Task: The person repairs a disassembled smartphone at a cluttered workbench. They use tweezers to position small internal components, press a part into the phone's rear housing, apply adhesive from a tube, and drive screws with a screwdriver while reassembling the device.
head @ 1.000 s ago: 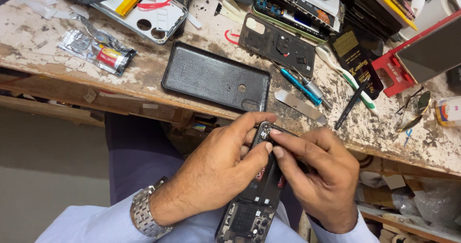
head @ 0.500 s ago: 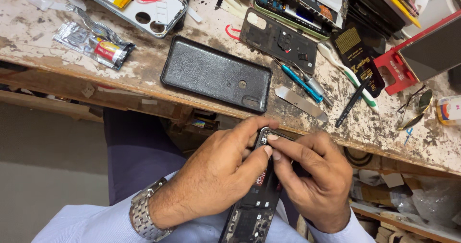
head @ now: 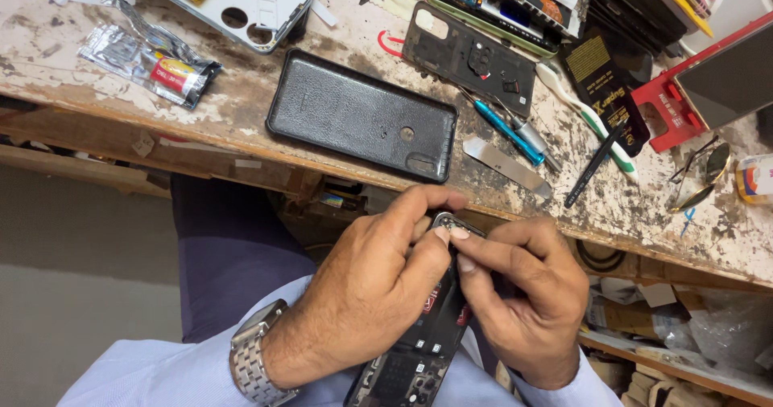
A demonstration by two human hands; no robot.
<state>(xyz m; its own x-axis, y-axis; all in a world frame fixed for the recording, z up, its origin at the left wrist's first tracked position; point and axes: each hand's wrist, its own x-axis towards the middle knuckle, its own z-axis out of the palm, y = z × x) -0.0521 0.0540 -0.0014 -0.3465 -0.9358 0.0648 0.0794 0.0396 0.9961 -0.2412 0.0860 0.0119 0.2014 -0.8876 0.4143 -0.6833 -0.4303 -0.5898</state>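
Both of my hands grip an opened black phone (head: 419, 351) held over my lap, its bare inner side facing up. My left hand (head: 366, 294), with a metal watch at the wrist, wraps the phone's left side, thumb pressed at the top end. My right hand (head: 527, 298) holds the right side, and its forefinger and thumb pinch at the phone's top corner. On the worn workbench (head: 241, 125) just above lies a black textured back cover (head: 362, 123).
Beyond the cover lie a dark inner frame (head: 471, 57), a blue screwdriver (head: 503, 129), a metal pry blade (head: 506, 165), a black pen tool (head: 592, 165), a foil packet (head: 153, 61), a white phone shell (head: 241, 8), a red stand (head: 672, 105) and sunglasses (head: 700, 177).
The hands and phone have stayed almost still. My fingertips have shifted slightly at the phone's top end, and the view has drifted a little.
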